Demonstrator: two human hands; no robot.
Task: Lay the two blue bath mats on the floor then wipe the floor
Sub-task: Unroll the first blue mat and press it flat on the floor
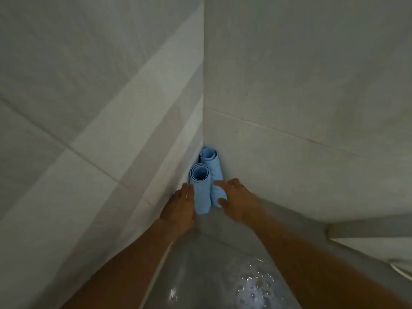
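Note:
Two light blue bath mats stand rolled up and upright in the corner where two tiled walls meet. The nearer roll (200, 188) is on the left, the farther roll (213, 166) stands behind it to the right. My left hand (179, 209) lies against the left side of the nearer roll, fingers together. My right hand (234, 199) wraps its thumb and fingers around the lower part of the farther roll. Both forearms reach in from the bottom of the view.
Grey tiled walls (89, 108) close in on the left and right. The grey floor (211, 275) below my arms is wet and shiny, with water drops near the bottom. A white fixture edge (396, 262) shows at the lower right.

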